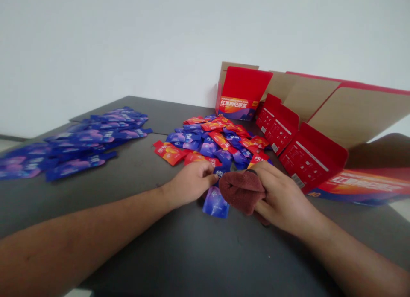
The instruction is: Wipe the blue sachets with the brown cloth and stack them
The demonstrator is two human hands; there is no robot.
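Note:
Between thumb and fingers, my left hand pinches a blue sachet near its top; the sachet hangs with its printed face toward me. A brown cloth is bunched in my right hand, its folded end beside the sachet and partly over its upper edge. Whether cloth and sachet touch I cannot tell. Just beyond both hands lies a mixed pile of blue and red sachets, its near edge partly hidden by my fingers.
At the left, blue sachets lie in a long overlapping heap. Open red cartons stand along the right and back of the dark table, one large carton close by my right forearm. A pale wall rises behind.

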